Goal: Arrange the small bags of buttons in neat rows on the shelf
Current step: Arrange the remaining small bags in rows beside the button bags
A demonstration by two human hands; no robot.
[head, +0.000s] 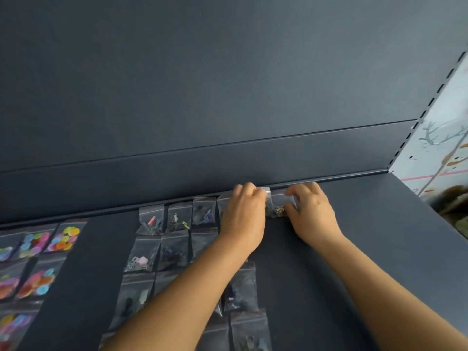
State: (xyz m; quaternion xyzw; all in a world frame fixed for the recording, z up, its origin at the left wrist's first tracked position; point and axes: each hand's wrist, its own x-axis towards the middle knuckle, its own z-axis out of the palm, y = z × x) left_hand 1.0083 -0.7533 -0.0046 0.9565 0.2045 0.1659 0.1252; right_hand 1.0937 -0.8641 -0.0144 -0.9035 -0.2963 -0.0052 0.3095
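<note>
Both hands at the back edge of the dark shelf [354, 249]. Right hand [312, 211] has fingers curled onto a small clear bag [278, 203], pinching it into the end slot of the back row; left hand [243, 214] lies flat on the neighbouring bag [222, 201], likely pinning it so the row stays straight. Placed bags [177, 219] run left of the left hand; colourful button bags [64, 238] far left.

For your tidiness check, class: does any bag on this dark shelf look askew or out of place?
Mostly neat. One small clear bag under the left forearm sits tilted, off its column's line. Both hands hold the clear bag of metal bits against the shelf's back edge.
</note>
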